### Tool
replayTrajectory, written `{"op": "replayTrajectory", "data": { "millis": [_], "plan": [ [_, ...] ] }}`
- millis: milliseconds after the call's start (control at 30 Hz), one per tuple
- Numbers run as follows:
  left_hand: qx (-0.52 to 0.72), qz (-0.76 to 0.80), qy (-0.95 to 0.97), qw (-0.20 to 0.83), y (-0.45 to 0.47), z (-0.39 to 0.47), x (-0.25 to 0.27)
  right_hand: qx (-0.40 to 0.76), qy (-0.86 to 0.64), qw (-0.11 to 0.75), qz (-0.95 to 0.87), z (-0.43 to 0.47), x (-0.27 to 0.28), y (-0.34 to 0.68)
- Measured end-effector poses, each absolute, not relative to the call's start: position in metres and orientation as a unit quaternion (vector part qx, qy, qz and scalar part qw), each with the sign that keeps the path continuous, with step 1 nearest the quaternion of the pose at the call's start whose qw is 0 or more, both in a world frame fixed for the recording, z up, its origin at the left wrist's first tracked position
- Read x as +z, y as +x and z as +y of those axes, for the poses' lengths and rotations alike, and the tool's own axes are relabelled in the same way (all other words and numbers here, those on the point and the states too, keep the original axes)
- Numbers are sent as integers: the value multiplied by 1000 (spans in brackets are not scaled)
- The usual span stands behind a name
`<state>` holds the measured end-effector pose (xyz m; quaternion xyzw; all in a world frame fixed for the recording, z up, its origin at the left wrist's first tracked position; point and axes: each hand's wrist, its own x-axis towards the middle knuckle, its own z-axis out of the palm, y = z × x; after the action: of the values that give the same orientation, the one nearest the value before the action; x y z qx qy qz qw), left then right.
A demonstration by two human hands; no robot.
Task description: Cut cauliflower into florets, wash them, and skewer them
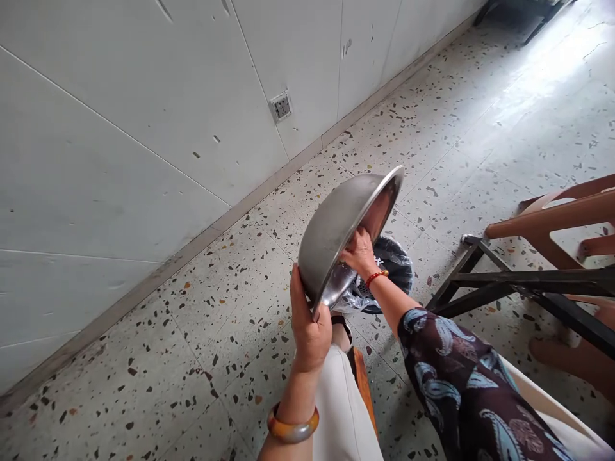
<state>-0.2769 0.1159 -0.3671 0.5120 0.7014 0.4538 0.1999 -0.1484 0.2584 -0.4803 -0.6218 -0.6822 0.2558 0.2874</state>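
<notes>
Holding 1 metal bowl (336, 214): your left hand (311, 330) is closed on the lower rim, thumb at the lip, fingers along the outside. Bowl tipped on its side, off the floor (230, 358), mouth turned toward the bin. Bowl interior: shiny metal with a few small specks; the far part is hidden from you.

Your right hand (359, 251): 1, at the bowl's mouth, fingers bent toward the inner wall; their tips are hidden, so whether they grip anything cannot be told.

Bin (404, 272): 1, dark, round, on the floor beyond your foot, partly behind your right arm. Lining: 1 clear plastic bag (353, 302). Contents: pale bits, too small to identify.

To your right: 1 black metal frame (528, 280), beside brown plastic seating (552, 230).
</notes>
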Motion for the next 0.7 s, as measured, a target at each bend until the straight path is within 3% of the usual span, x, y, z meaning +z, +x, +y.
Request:
{"op": "replayTrajectory", "data": {
  "millis": [267, 533, 700],
  "plan": [
    [457, 719, 498, 161, -277, 118, -372, 300, -563, 184, -748, 204, -488, -142],
    [470, 708, 500, 163, -274, 120, -370, 331, -700, 218, -595, 164, -522, -55],
    [473, 720, 479, 171, -273, 120, -371, 366, -756, 282, -464, 182, -563, -61]
  ]
}}
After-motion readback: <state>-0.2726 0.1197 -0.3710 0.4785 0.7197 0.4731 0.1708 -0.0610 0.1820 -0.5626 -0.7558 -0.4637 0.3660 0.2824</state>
